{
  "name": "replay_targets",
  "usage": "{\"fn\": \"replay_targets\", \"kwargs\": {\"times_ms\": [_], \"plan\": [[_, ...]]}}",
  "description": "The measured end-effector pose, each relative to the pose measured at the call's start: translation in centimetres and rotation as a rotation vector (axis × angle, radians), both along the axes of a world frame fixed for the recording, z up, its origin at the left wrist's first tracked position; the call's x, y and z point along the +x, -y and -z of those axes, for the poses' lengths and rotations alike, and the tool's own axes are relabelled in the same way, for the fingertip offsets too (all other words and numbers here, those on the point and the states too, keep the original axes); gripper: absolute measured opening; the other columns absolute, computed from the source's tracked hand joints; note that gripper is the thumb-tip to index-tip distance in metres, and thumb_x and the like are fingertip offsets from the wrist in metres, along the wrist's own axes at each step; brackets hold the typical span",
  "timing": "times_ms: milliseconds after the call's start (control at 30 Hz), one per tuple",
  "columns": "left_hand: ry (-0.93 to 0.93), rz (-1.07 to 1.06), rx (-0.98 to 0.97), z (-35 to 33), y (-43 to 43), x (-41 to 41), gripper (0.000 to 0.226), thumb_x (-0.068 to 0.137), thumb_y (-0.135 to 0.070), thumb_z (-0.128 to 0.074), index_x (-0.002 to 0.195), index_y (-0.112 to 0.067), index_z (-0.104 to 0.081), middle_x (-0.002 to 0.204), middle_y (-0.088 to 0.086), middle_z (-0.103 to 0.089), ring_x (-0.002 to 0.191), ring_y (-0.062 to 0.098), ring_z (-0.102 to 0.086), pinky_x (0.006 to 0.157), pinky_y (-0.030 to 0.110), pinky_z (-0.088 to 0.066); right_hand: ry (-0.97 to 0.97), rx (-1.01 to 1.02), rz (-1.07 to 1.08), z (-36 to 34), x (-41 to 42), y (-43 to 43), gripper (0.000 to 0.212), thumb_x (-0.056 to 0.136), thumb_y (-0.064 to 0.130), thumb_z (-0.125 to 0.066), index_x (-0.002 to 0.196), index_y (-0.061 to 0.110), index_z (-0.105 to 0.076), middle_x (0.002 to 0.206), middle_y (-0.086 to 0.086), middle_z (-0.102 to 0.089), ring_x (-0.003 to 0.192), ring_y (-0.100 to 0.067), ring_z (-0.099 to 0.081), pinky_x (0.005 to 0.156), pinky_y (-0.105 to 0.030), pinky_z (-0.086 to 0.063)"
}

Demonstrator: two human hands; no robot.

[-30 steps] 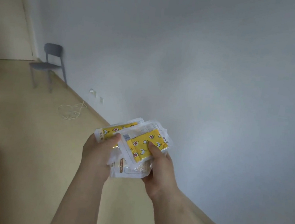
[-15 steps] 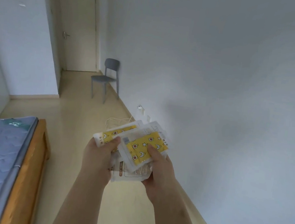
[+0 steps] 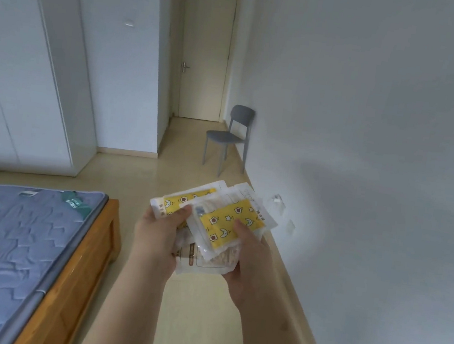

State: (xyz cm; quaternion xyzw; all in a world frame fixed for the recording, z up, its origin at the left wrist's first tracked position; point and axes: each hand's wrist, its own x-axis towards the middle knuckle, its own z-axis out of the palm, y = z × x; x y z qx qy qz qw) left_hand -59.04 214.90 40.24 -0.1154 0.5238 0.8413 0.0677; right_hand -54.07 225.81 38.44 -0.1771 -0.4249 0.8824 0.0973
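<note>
Left hand (image 3: pixel 155 238) and right hand (image 3: pixel 250 260) clutch snack packets (image 3: pixel 227 222) between bed edge (image 3: pixel 86 263) and wall (image 3: pixel 375 190).

Soft, flat daylight w/ a cool blue-grey cast; room's on the dim side. The wall (image 3: pixel 385 105) on the R darkens twd the top corner & carries a broad, fuzzy shadow patch past the chair (image 3: pixel 228 137). A paler glow sits low on it, just beside the packets (image 3: pixel 231 223), and there's a faint sheen on their clear plastic. Centre is fairly sharp, tho the small print is too soft to read. Wide-angle warp: wardrobe (image 3: pixel 45 78) lines lean & bow at the L edge, door (image 3: pixel 206 55) frame tilts, mattress (image 3: pixel 11 245) stretches twd the corner.
</note>
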Motion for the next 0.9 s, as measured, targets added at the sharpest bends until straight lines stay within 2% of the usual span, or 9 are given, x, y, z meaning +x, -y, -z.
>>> {"fn": "replay_targets", "kwargs": {"times_ms": [67,167,367,433,633,733,833,900], "plan": [[0.017,-0.049,-0.011,0.7,0.4,-4.2,0.016,0.085,-0.006,-0.066,0.087,-0.019,-0.057,0.082,0.002,-0.069,0.061,0.016,-0.068,0.055,0.032,-0.054,0.020,-0.001,-0.035,0.6,-4.5,0.3,0.024,0.093,0.013,-0.056,0.115,0.018,-0.063,0.107,-0.010,-0.071,0.102,-0.031,-0.067,0.090,-0.049,-0.052],[0.027,-0.085,-0.003,1.3,1.1,-11.3,0.016,0.085,-0.007,-0.066,0.091,-0.018,-0.056,0.087,0.003,-0.068,0.070,0.018,-0.066,0.063,0.034,-0.054,0.036,0.006,-0.058,1.1,-11.7,1.2,0.020,0.092,0.015,-0.057,0.110,0.021,-0.065,0.105,-0.006,-0.072,0.102,-0.028,-0.066,0.089,-0.046,-0.052],[-0.024,-0.089,0.023,-0.5,3.0,-26.7,0.019,0.085,-0.005,-0.066,0.097,-0.015,-0.057,0.095,0.008,-0.069,0.080,0.024,-0.068,0.074,0.043,-0.056,-0.009,-0.037,-0.088,-0.6,-27.2,2.8,0.019,0.093,0.014,-0.056,0.110,0.019,-0.064,0.099,-0.006,-0.073,0.092,-0.026,-0.068,0.077,-0.039,-0.055],[-0.032,-0.091,0.031,-0.6,3.2,-31.5,0.017,0.085,-0.005,-0.066,0.093,-0.017,-0.057,0.094,0.008,-0.069,0.079,0.024,-0.068,0.072,0.043,-0.056,-0.011,-0.037,-0.090,-0.8,-31.8,3.1,0.018,0.093,0.015,-0.056,0.108,0.020,-0.064,0.097,-0.006,-0.074,0.091,-0.026,-0.069,0.079,-0.040,-0.055],[0.049,-0.067,0.059,1.3,2.5,-43.6,0.018,0.084,-0.003,-0.066,0.095,-0.014,-0.058,0.088,0.009,-0.071,0.070,0.024,-0.070,0.062,0.040,-0.056,0.036,-0.061,-0.100,0.9,-43.7,2.2,0.015,0.093,0.013,-0.056,0.104,0.019,-0.065,0.099,-0.008,-0.073,0.087,-0.027,-0.069,0.086,-0.047,-0.052],[0.048,-0.096,0.056,2.2,1.9,-50.4,0.018,0.083,-0.002,-0.067,0.094,-0.013,-0.058,0.083,0.008,-0.072,0.061,0.021,-0.071,0.057,0.037,-0.057,0.020,-0.067,-0.144,1.6,-50.5,0.9,0.020,0.093,0.011,-0.056,0.110,0.017,-0.064,0.103,-0.009,-0.073,0.091,-0.027,-0.068,0.086,-0.047,-0.053],[0.047,-0.108,0.073,2.8,0.2,-57.6,0.016,0.084,-0.002,-0.066,0.093,-0.012,-0.058,0.077,0.007,-0.073,0.060,0.021,-0.071,0.060,0.040,-0.057,0.005,-0.029,-0.146,2.2,-58.0,-1.2,0.023,0.092,0.009,-0.056,0.113,0.018,-0.061,0.103,-0.008,-0.072,0.092,-0.027,-0.069,0.082,-0.044,-0.054],[0.046,-0.113,0.084,2.8,-1.6,-62.5,0.015,0.084,-0.001,-0.066,0.093,-0.011,-0.058,0.079,0.008,-0.073,0.061,0.022,-0.071,0.061,0.041,-0.057,0.002,-0.011,-0.144,2.3,-63.1,-2.9,0.025,0.092,0.009,-0.056,0.115,0.019,-0.060,0.105,-0.007,-0.072,0.095,-0.027,-0.068,0.085,-0.047,-0.053]]}}
